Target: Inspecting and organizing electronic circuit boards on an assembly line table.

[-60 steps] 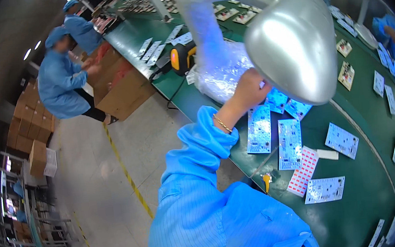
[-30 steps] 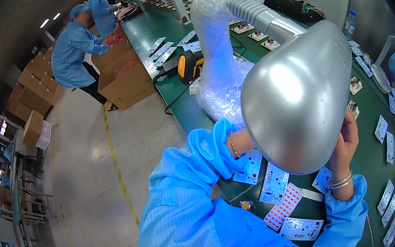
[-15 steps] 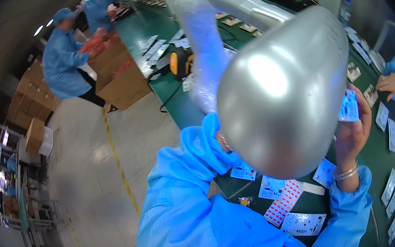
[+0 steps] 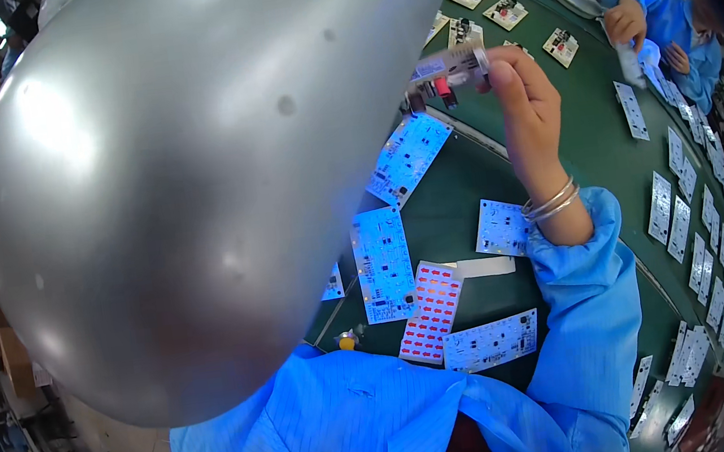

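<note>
My right hand (image 4: 531,106), with bangles at the wrist, pinches the edge of a circuit board (image 4: 449,64) that carries a red part and dark components underneath. The board is tilted, and its far end passes behind the big silver lamp head (image 4: 168,195). That lamp head hides my left hand and arm. Below the held board, blue-lit circuit boards (image 4: 385,264) lie on the green table (image 4: 438,182). Another board (image 4: 501,227) rests beside my right wrist. A sheet of red arrow stickers (image 4: 431,311) lies between the boards, next to a further board (image 4: 491,342) near my chest.
Small boards with parts (image 4: 506,13) stand at the back of the table. Across from me on the right are another person's hands (image 4: 625,22). Rows of white boards (image 4: 670,215) line the right side. A small yellow item (image 4: 347,342) sits by the table's near edge.
My view has swung right and the lamp head now fills the left. My right hand has tipped the board from upright to nearly edge-on. My left forearm has gone out of sight.
</note>
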Tool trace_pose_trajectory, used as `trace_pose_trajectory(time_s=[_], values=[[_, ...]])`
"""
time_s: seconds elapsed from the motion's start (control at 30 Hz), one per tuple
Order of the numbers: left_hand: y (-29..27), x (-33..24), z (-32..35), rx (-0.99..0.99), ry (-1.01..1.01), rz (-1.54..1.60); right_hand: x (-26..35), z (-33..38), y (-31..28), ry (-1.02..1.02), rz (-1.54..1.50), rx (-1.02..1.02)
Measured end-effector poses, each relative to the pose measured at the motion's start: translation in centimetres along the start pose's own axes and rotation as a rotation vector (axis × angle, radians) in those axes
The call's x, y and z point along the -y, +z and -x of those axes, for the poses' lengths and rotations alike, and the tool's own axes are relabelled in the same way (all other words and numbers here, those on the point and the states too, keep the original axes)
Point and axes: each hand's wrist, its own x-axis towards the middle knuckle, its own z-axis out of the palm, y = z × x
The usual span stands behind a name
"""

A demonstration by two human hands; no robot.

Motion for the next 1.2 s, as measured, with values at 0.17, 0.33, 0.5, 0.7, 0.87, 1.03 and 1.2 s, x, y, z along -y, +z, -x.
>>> trace_pose_trajectory(time_s=[0.17,0.33,0.5,0.7,0.87,1.03,1.2], values=[[-0.2,-0.3,0.0,0.174,-0.101,-0.139,0.0,-0.2,0.2,0.427,-0.226,0.026],[-1.6,-0.6,-0.4,0.246,-0.356,0.231,0.8,-0.7,0.1,0.761,-0.547,0.091],[-0.5,-0.2,0.0,0.056,-0.481,0.517,0.1,-0.3,0.0,1.001,-1.043,0.306],[0.6,-1.4,0.0,0.066,-0.482,0.515,2.2,0.9,0.9,0.937,-1.142,0.517],[-2.4,3.4,0.6,0.255,-0.376,1.067,3.5,1.6,1.1,0.942,-1.212,0.485],[2.0,0.8,0.5,0.100,-0.077,0.539,4.1,2.1,1.2,0.772,-1.016,0.257],[3.8,0.4,0.7,-0.164,-0.343,0.959,3.5,2.9,0.3,0.564,-0.427,0.414]])
